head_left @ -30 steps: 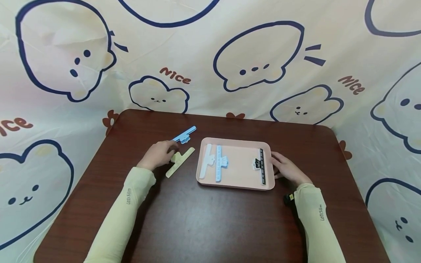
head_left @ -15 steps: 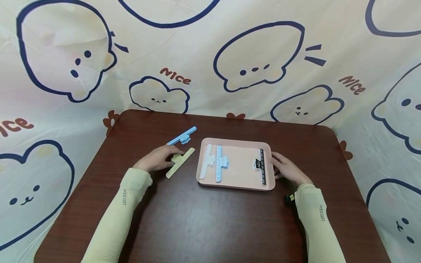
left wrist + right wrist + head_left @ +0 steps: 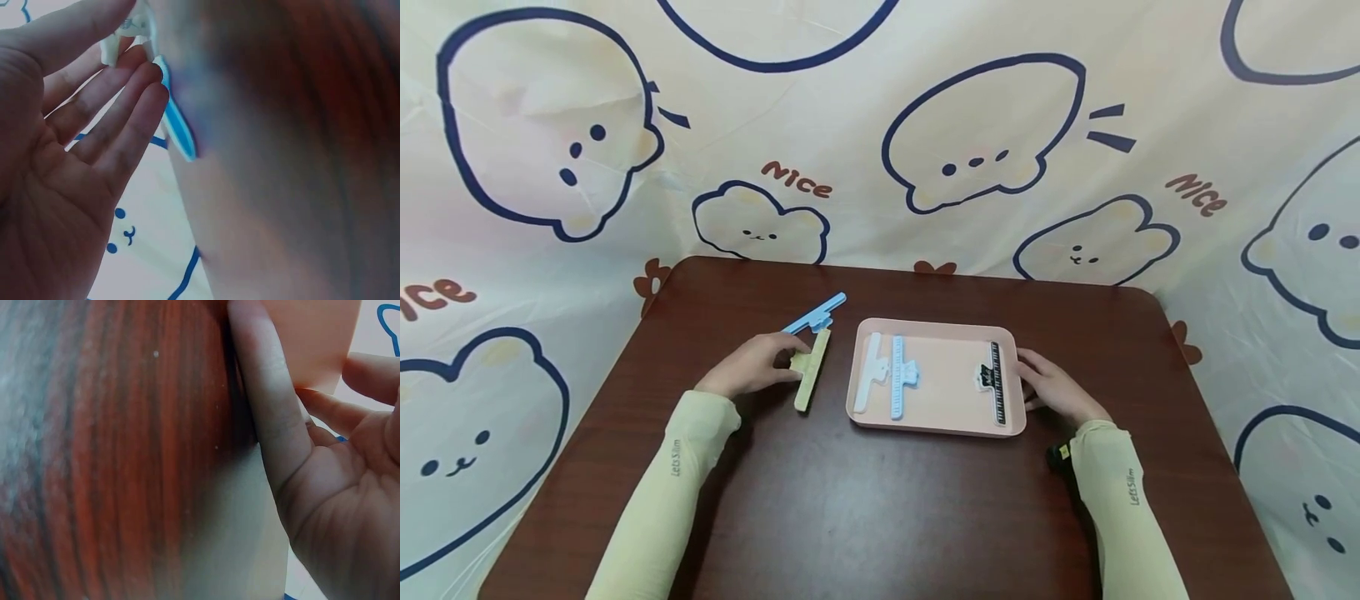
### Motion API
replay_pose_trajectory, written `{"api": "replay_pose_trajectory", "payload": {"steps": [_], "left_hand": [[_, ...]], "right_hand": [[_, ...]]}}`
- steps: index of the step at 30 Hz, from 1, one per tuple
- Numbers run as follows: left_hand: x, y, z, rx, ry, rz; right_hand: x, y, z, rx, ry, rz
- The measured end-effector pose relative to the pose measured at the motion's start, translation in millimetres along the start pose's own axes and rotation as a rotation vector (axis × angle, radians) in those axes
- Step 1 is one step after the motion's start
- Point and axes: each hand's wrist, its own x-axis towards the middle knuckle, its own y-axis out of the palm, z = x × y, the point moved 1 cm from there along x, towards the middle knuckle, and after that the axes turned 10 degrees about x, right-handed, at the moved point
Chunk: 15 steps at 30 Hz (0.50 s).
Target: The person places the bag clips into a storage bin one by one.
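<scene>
i find the yellow clip (image 3: 812,372) at the fingertips of the left hand (image 3: 754,365), over the left part of the table (image 3: 880,508). the thumb and fingers pinch it narrowly by its handle; its long bar lies beyond the fingertips, on the side towards the tray (image 3: 951,417). the bar is tilted, its far end just beside the blue clip (image 3: 816,317); i cannot tell whether the two touch.

i note the right hand (image 3: 1062,388) at the tray's right side. its fingers are fairly straight and spread, touching the tray's edge.

in the tray i count three more clips, seen in the head view only: a pale clip (image 3: 870,375) at the left, a ruler-marked clip (image 3: 898,379) just beside it, and a black-striped clip (image 3: 997,383) well apart, near the right wall.

the left wrist view gives me what the head view hides: the palm, the fingers in a row opposite the thumb, and a metal spring (image 3: 131,26) in the clip's handle. the right wrist view shows me the right palm and a finger lying low along the tabletop; the head view gives only the back of that hand.
</scene>
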Motion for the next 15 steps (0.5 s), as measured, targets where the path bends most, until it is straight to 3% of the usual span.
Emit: {"api": "replay_pose_trajectory", "payload": {"steps": [6, 15], "left_hand": [[-2.3, -9.0, -3.0, -0.095, 0.007, -0.067], [-2.5, -16.4, -15.3, -0.238, 0.046, -0.076]], "right_hand": [[4, -3, 0, -0.008, -0.005, 0.004], [3, -2, -2, 0.002, -0.007, 0.002]]}}
